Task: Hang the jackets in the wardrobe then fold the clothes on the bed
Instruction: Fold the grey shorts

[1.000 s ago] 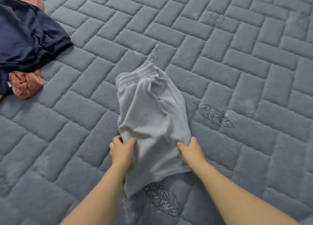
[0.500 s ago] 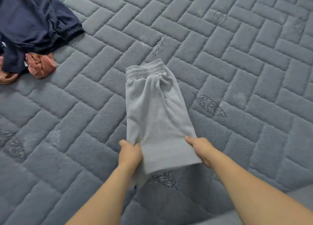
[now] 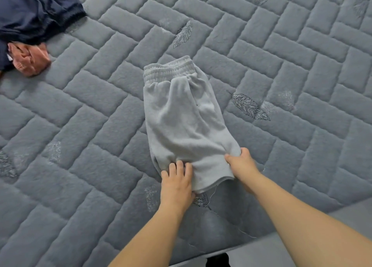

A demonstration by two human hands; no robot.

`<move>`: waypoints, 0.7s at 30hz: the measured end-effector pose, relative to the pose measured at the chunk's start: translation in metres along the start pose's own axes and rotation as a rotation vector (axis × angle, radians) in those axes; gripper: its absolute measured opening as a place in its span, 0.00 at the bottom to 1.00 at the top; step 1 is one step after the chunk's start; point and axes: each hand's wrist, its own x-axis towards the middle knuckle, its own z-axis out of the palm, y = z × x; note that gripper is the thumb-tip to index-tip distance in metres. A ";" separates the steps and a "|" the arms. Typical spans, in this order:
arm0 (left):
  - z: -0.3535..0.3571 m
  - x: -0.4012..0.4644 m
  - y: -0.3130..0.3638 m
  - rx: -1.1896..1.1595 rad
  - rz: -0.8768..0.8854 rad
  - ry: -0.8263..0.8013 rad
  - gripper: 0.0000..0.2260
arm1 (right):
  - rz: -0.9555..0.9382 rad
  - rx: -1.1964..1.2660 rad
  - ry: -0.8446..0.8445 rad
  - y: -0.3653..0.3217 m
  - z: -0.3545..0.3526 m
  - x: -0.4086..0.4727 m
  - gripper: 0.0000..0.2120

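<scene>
Grey shorts (image 3: 181, 121) lie mid-bed on the quilted cover (image 3: 90, 109), waistband far, hem near. Soft fleece, light, limp; likely bunches and won't hold a crease, so take it at hem corners or waistband ends. Left hand (image 3: 177, 183) rests flat on the near-left hem, fingers straight; right hand (image 3: 240, 165) pinches the right hem corner. Navy garment (image 3: 34, 13) and pink one (image 3: 28, 58) well apart, top left.
</scene>
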 end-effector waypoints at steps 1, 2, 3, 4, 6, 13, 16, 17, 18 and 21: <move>-0.007 0.007 0.000 0.011 0.004 0.061 0.21 | 0.031 -0.047 -0.034 -0.002 -0.002 0.001 0.09; -0.016 0.014 -0.001 0.022 0.011 0.074 0.13 | 0.090 -0.083 -0.080 -0.007 -0.004 0.001 0.07; -0.024 0.021 -0.003 0.020 0.017 0.013 0.10 | 0.185 -0.124 -0.144 -0.014 -0.009 -0.001 0.05; -0.035 0.028 -0.007 -0.004 0.038 -0.103 0.10 | 0.290 -0.210 -0.237 -0.023 -0.017 -0.004 0.03; -0.058 0.034 -0.013 -0.095 0.111 -0.462 0.11 | 0.460 -0.496 -0.506 -0.040 -0.037 -0.008 0.15; -0.140 0.058 -0.065 -0.229 0.007 -0.690 0.10 | 0.489 -0.266 -0.650 -0.104 -0.067 0.009 0.13; -0.167 0.098 -0.116 -0.578 -0.165 -0.244 0.03 | 0.293 -0.016 -0.441 -0.128 -0.039 0.027 0.17; -0.170 0.109 -0.131 -0.660 -0.222 -0.066 0.02 | 0.210 0.133 -0.405 -0.136 -0.028 0.035 0.20; -0.167 0.117 -0.144 -0.709 -0.299 0.087 0.05 | 0.144 0.276 -0.385 -0.143 -0.016 0.042 0.22; -0.144 0.125 -0.161 -0.954 -0.560 0.161 0.35 | -0.044 0.114 -0.235 -0.150 0.024 0.064 0.27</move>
